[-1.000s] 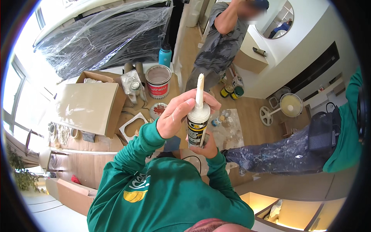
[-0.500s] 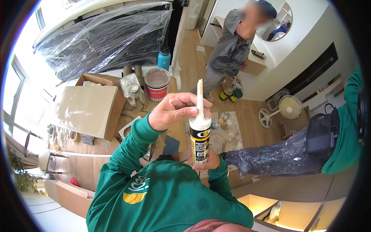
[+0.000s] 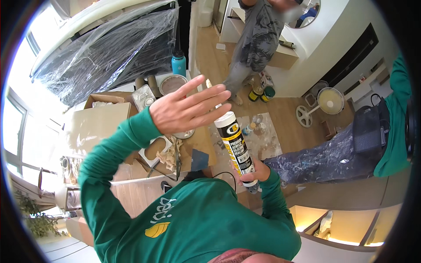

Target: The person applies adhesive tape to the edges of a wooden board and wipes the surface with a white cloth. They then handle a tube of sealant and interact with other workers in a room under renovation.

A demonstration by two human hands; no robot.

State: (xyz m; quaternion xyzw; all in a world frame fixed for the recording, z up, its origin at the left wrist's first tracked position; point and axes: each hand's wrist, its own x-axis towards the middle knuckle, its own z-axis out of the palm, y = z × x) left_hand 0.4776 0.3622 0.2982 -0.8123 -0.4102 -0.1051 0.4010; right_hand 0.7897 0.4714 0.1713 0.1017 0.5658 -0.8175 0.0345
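Observation:
My right hand grips the bottom end of a white sealant cartridge with a black and yellow label, holding it upright and slightly tilted in front of my chest. My left hand is raised at the cartridge's top with its fingers stretched out flat and apart. The fingertips lie across the cap end, and the nozzle is hidden behind them. Both my sleeves are green.
Below are a cardboard box, a paint bucket, a blue bottle and plastic-wrapped furniture. One person in grey stands near two cans. Another person's paint-stained trousers are at right, by a white fan.
My left hand was closed around the nozzle. Now its fingers are straight and spread over the top. The cartridge has come closer to the camera and tilted a little.

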